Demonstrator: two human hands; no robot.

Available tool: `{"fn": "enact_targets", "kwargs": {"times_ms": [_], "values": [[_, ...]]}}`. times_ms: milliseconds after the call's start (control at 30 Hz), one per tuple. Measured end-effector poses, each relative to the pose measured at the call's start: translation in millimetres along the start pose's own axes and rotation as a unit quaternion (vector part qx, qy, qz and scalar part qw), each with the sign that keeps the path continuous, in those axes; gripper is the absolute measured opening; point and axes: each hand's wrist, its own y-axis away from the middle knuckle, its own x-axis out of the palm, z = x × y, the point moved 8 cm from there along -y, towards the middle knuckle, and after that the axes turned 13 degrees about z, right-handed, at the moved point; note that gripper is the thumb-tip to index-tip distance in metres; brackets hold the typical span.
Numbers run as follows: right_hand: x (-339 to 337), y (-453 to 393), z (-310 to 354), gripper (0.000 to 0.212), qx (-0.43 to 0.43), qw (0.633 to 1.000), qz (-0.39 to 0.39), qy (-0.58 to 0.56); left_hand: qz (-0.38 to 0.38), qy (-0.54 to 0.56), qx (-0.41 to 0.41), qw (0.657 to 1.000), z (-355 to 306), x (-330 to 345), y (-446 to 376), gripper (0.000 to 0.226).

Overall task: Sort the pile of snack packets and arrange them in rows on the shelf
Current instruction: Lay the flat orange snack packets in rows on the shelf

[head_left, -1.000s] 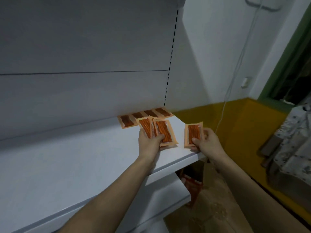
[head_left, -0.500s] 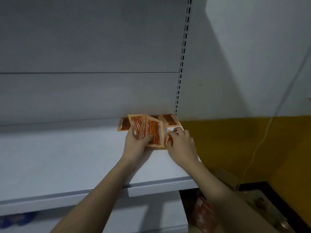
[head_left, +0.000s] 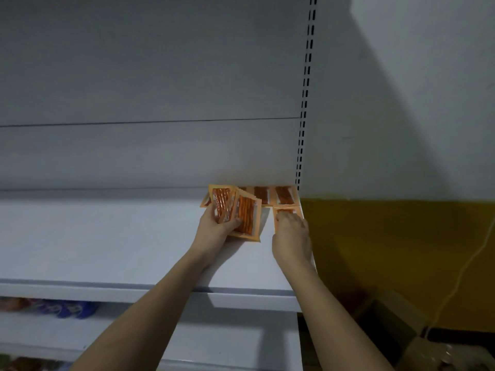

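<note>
Left hand [head_left: 214,226]: grips a fan [head_left: 242,215] of orange packets above the shelf [head_left: 107,236]. Right hand [head_left: 290,234]: fingers pressing one packet [head_left: 286,210] flat at the shelf's right edge; half a second ago it was beside the fan. Row [head_left: 270,195]: orange packets with brown strips, along the back edge, right corner.

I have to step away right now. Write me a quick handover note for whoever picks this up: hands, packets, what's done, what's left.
Left hand grips a fan of orange snack packets just above the shelf.
Right hand presses one packet flat at the shelf's right end, in front of the back row.
Done: back row of packets lies against the rear panel at the right end; the fan hides its left part.
Left: finish placing this packet as the start of a second row, then lay out the fan from the left hand alongside it.
</note>
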Motion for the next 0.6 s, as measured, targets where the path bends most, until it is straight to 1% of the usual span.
{"fn": "enact_targets", "kwargs": {"times_ms": [67,167,233,300,367,433,500,533,600], "values": [[2.5,-4.1,-1.9,0.041,-0.002,1.000,-0.003,-0.005,-0.008,0.007,-0.001,1.000,2.3,-1.3,-0.6,0.041],[1.6,-3.8,-1.1,0.048,-0.015,0.999,-0.016,-0.028,-0.018,0.004,-0.011,1.000,4.7,-2.8,-1.6,0.041],[-10.0,3.4,4.2,0.049,-0.043,0.994,-0.071,-0.074,-0.017,0.023,-0.018,0.999,7.4,-4.2,-3.8,0.045],[-21.3,13.2,12.7,0.044,-0.083,0.982,-0.115,-0.125,-0.013,0.055,-0.022,0.998,11.1,-5.7,-6.8,0.049],[-19.9,14.9,21.1,0.039,-0.118,0.973,-0.100,-0.171,-0.001,0.081,-0.020,0.997,11.5,-5.2,-8.6,0.052],[-9.3,9.9,22.8,0.043,-0.123,0.960,-0.053,-0.245,0.020,0.092,-0.018,0.995,10.1,-2.1,-8.6,0.048],[0.5,5.9,20.5,0.048,-0.097,0.935,-0.015,-0.341,0.035,0.095,-0.017,0.995,10.5,1.1,-7.3,0.048],[3.1,5.2,20.2,0.047,-0.082,0.924,-0.010,-0.373,0.039,0.096,-0.015,0.995,10.6,2.1,-6.3,0.049],[3.7,3.5,23.5,0.037,-0.059,0.919,-0.013,-0.391,0.038,0.104,-0.011,0.994,8.9,0.9,-4.0,0.043]]}}
